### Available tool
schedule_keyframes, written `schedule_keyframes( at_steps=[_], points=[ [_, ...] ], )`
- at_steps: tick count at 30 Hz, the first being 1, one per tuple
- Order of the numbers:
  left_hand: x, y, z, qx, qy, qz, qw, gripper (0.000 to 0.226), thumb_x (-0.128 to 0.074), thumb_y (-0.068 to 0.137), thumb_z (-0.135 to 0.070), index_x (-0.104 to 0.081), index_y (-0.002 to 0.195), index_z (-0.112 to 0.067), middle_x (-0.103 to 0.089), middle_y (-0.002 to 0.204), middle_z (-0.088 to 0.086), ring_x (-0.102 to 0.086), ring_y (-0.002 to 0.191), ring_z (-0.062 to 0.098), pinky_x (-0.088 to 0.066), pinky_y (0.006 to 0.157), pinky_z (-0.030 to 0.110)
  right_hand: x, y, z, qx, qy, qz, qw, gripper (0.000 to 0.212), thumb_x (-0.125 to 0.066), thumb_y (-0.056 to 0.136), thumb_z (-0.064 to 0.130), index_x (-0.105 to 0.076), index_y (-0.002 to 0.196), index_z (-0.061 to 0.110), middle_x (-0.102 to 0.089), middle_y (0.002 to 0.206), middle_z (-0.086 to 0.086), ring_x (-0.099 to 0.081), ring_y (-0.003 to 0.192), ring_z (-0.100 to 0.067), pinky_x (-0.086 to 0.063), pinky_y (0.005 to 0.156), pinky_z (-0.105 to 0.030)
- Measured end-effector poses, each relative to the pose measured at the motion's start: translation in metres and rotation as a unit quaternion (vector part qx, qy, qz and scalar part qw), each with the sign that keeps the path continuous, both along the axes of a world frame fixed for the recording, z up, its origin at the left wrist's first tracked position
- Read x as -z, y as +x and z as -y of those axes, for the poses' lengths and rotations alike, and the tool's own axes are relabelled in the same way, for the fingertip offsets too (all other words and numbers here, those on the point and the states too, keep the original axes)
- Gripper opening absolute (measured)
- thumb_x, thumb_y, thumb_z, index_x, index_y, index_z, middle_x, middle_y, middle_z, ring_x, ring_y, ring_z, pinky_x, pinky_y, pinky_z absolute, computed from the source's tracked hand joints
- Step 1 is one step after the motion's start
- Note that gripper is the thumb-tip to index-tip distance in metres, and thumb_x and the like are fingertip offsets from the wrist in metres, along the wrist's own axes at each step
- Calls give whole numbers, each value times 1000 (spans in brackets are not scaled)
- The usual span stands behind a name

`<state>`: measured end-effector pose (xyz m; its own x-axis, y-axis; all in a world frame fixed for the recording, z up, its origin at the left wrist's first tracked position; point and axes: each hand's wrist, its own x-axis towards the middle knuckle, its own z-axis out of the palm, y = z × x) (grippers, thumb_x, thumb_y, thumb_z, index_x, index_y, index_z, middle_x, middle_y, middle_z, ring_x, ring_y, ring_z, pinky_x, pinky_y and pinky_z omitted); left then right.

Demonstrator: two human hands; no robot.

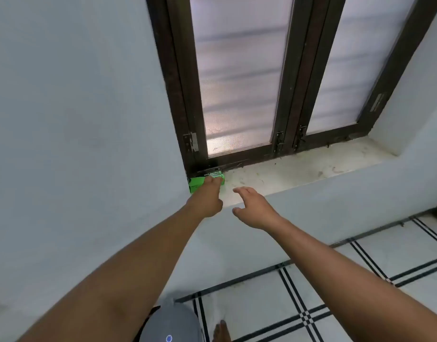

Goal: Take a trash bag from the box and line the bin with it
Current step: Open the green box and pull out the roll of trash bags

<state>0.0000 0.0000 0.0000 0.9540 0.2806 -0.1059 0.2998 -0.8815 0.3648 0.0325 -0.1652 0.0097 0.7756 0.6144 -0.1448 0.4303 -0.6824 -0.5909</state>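
A small green box (pixel 199 185), rectangular cardboard with a black printed band along its top edge, sits at the far left end of a pale stone sill (pixel 299 174), pushed into the corner where the sill meets the wall (pixel 76 119) and the dark window frame (pixel 180 95). The sill is smooth and light, speckled with dirt and bits of debris near the frame. The frame is dark brown, with small metal hinges and latches low down, and holds two tall panes (pixel 239 70) of frosted, ribbed glass that glow white and grey. The wall is plain, matte, pale blue-grey. Below, the floor (pixel 336 304) is glossy white tile crossed by thin black double lines; a bare foot (pixel 221 330) shows near the bottom edge beside grey cloth (pixel 170 324) with a small blue mark. Both bare forearms stretch forward and up toward the sill. The left hand (pixel 208 198) reaches furthest, its fingertips laid against the front of the box and covering part of it, fingers held close together, not closed round anything. The right hand (pixel 253 208) hovers just beside it at the sill's front edge, apart from the box, palm turned left, fingers spread and loosely curled, holding nothing
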Motion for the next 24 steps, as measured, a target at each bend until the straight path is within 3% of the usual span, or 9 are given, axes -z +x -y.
schedule_keyframes(
  at_steps=[5, 8, 12, 16, 20, 22, 24],
  points=[
    [21, 57, -24, -21, 40, -81, 996, 83, -72, 86, -5, -30, 157, -19, -26, 162, 14, -56, 128, 35, -59, 92, 42, 20, 48, -28, 21, -7, -44, 999, 57, -56, 99, 20, -43, 154, 24, -42, 160, 0, -42, 145, -22, -38, 116, -39],
    [34, 75, -43, -47, 97, -104, 989, 82, -72, 86, -8, -30, 156, -18, -24, 163, 20, -37, 145, 40, -51, 106, 46, 29, 71, -40, 26, -7, -56, 998, 52, -53, 99, 17, -49, 150, 23, -50, 155, 0, -47, 141, -22, -41, 114, -38],
    [50, 93, -61, -93, 175, -141, 970, 74, -63, 92, -17, -28, 156, -7, -38, 155, 24, -36, 143, 42, -41, 114, 48, 44, 93, -56, 37, -3, -93, 995, 50, -52, 97, 13, -55, 146, 24, -58, 148, 0, -54, 134, -20, -46, 111, -36],
    [57, 105, -66, -99, 226, -140, 959, 51, -55, 97, -19, -49, 146, -7, -55, 145, 18, -44, 136, 38, -39, 113, 45, 50, 112, -69, 16, 14, -116, 993, 52, -53, 96, 11, -55, 147, 24, -60, 146, -2, -59, 129, -21, -50, 107, -34],
    [51, 112, -53, -118, 96, -125, 980, 42, -62, 96, -28, -58, 136, -14, -60, 132, 16, -64, 116, 35, -54, 91, 41, 52, 129, -74, 14, 38, -119, 992, 61, -54, 90, 6, -55, 146, 30, -67, 132, -11, -69, 106, -25, -59, 90, -37],
    [40, 115, -43, -113, 33, -71, 990, 49, -71, 91, -33, -57, 134, -16, -60, 129, 13, -66, 110, 32, -49, 76, 35, 53, 137, -72, 11, 50, -97, 994, 65, -57, 87, 4, -55, 145, 33, -61, 137, -9, -65, 111, -24, -56, 97, -38],
    [27, 116, -35, -111, -20, 10, 994, 56, -76, 84, -33, -57, 135, -20, -65, 124, 6, -66, 107, 26, -49, 74, 34, 50, 146, -67, 6, 59, -80, 995, 67, -63, 87, 7, -52, 147, 35, -50, 143, -4, -58, 122, -23, -51, 104, -35]
  ],
)
